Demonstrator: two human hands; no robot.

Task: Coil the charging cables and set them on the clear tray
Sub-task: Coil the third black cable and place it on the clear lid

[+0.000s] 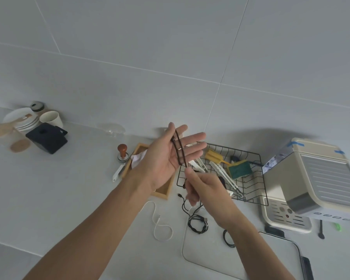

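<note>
White counter [69, 188], tiled wall at 12; left hand [166, 158] open, looped by dark cable [179, 150] pinched by right hand [202, 188]; two coils on clear tray [210, 263] at 5.

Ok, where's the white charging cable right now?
Head view: the white cable lies loose on the counter, lower centre, left of the clear tray, below the wooden box.

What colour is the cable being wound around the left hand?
Dark brown to black; the cable loops over the open left hand in the head view.

Wire basket [251, 158] sits behind the clear tray [200, 257], coffee machine [315, 178] right.
</note>
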